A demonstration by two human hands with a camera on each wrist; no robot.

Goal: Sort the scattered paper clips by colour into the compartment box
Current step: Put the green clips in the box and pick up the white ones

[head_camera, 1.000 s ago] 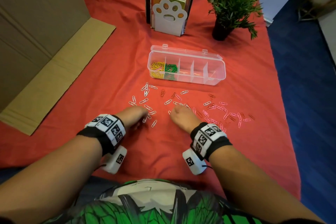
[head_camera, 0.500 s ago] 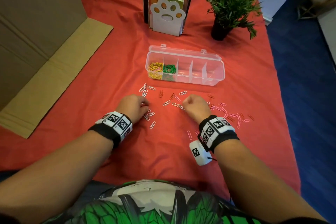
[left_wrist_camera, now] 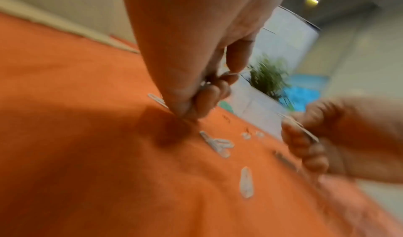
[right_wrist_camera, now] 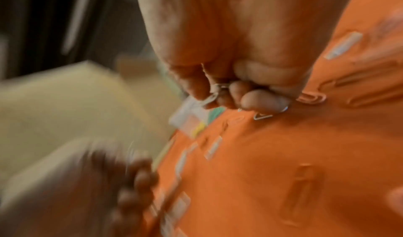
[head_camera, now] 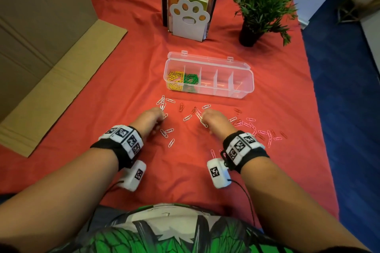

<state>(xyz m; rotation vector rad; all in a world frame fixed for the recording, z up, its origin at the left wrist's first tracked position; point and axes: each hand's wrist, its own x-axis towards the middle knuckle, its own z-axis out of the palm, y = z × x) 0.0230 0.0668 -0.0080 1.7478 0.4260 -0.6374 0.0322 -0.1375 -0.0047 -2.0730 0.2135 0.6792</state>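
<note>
A clear compartment box (head_camera: 244, 80) lies open on the red cloth, with yellow clips (head_camera: 174, 79) in its leftmost cell and green clips (head_camera: 191, 79) in the one beside it. White clips (head_camera: 163, 101), red clips (head_camera: 181, 107) and pink clips (head_camera: 265, 132) are scattered in front of it. My left hand (head_camera: 151, 118) is curled, knuckles on the cloth, and holds white clips (left_wrist_camera: 205, 83) in its fist. My right hand (head_camera: 213, 119) is curled too and grips white clips (right_wrist_camera: 214, 92), with more sticking out at the fingers (head_camera: 200, 119).
A paw-shaped bookend (head_camera: 189, 19) with books stands behind the box. A potted plant (head_camera: 261, 6) is at the back right. Flattened cardboard (head_camera: 47, 51) lies along the left side. The cloth's right edge (head_camera: 316, 109) drops to a blue floor.
Both hands have moved forward, away from me, across the scattered clips, from the near clips to those closer to the box. Their fingers stay curled.
</note>
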